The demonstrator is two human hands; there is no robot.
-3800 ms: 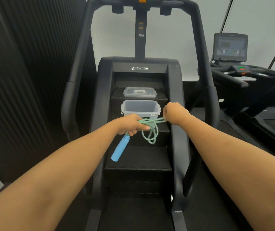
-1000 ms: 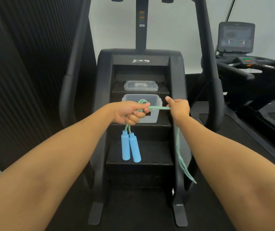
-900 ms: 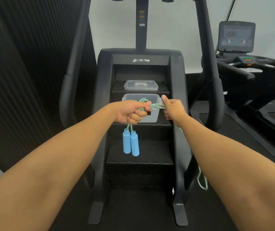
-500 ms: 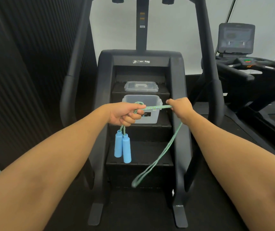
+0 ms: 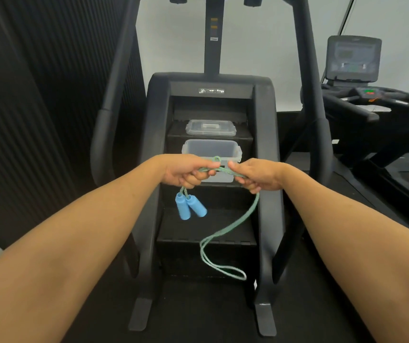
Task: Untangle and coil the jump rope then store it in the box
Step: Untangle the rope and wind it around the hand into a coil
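The jump rope is a pale green cord with two blue handles. My left hand grips the gathered cord, and both handles dangle side by side just beneath it. Close to its right, my right hand pinches the doubled cord. From there a long doubled loop hangs down and curls low in front of the bottom step. Behind my hands an open clear plastic box stands on a step of the stair machine. Its clear lid lies one step higher.
The black stair machine has side rails on both sides of my arms. A dark ribbed wall runs along the left. A treadmill with a console screen stands at the right. The floor is black.
My right hand has moved left, back beside my left hand, bringing another length of cord to it. The hanging loop has swung right and lower. The blue handles have tilted slightly.
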